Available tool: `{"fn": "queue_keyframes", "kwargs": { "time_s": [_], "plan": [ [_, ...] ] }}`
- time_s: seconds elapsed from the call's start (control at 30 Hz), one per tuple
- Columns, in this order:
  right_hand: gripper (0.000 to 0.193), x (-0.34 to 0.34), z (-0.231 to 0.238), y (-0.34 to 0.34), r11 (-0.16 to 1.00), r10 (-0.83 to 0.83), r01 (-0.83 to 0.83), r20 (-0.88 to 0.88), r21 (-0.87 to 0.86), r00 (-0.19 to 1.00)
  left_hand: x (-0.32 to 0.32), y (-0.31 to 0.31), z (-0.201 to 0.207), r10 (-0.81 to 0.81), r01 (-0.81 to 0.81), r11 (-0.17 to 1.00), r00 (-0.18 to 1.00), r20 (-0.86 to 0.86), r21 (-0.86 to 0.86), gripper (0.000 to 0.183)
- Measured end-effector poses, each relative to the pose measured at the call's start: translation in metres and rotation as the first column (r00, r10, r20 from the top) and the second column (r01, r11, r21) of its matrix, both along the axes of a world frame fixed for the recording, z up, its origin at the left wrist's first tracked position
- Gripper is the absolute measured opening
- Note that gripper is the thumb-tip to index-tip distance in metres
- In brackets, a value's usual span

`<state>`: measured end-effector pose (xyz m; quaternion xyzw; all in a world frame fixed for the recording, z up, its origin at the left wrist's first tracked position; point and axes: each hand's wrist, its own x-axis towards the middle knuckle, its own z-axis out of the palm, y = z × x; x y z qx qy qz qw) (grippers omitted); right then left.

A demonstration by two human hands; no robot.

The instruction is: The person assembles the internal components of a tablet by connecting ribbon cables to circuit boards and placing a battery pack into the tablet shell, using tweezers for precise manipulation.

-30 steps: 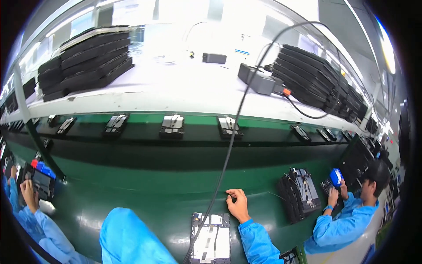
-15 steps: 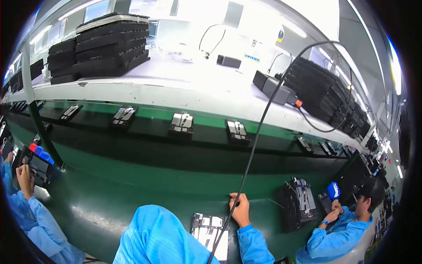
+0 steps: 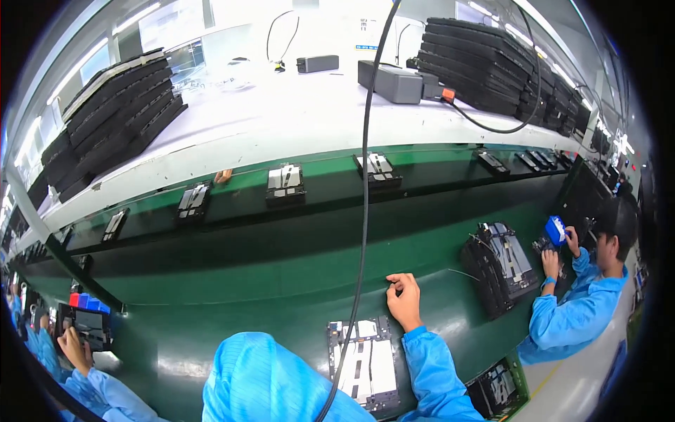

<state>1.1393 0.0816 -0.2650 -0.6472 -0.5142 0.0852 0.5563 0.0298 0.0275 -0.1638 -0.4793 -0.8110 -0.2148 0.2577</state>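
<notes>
My right hand [image 3: 404,302] is raised over the green bench, just beyond the upper right corner of an opened tablet-like device [image 3: 382,362]. Its fingers are curled, with thumb and forefinger close together; anything between them is too small to make out. The device lies flat in front of me, showing pale silver panels, dark strips and a black frame. A large blue sleeve or cloth [image 3: 271,376] bulges at the lower middle and covers the area to the device's left. My left hand does not show. A black cable [image 3: 362,232] hangs across the view, passing in front of the device.
A black stack topped by a similar device [image 3: 510,253] stands to the right. Beyond it, a person in blue [image 3: 580,309] works by a blue bin [image 3: 555,230]. Another worker's hand [image 3: 74,348] is at far left. Similar devices [image 3: 285,181] line a dark belt under a white shelf [image 3: 281,149].
The view has swung right and down, so the shelf sits higher. My right hand still hovers beside the device, fingers curled. The right-hand worker's hands have parted, one reaching the blue bin.
</notes>
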Motion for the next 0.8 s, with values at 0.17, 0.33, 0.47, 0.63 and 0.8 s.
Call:
{"fn": "queue_keyframes", "kwargs": {
  "time_s": [0.17,0.33,0.47,0.63,0.8],
  "plan": [
    [0.024,-0.007,-0.002,-0.001,1.000,0.000,0.000,-0.003,-0.015,1.000,0.012,-0.007,0.023,-0.194,0.200,0.943,0.980,-0.050,0.267,0.021],
    [0.022,0.003,-0.010,-0.003,0.999,-0.043,0.043,0.008,0.017,0.999,0.059,-0.009,0.004,-0.082,0.094,0.995,0.966,-0.247,0.037,0.033],
    [0.019,-0.002,-0.011,0.008,0.995,-0.062,0.067,-0.063,0.079,0.996,0.017,-0.016,0.058,-0.017,0.041,0.996,0.960,-0.280,0.080,0.029],
    [0.021,-0.001,0.006,0.006,0.994,-0.101,0.102,-0.039,0.044,0.994,0.120,-0.020,0.072,0.150,-0.420,0.859,0.753,-0.641,-0.292,0.064],
    [0.022,0.006,0.004,-0.009,0.992,-0.122,0.124,-0.062,0.016,0.991,0.155,-0.002,0.068,0.184,-0.200,0.966,0.977,-0.107,-0.162,0.045]
  ]
}}
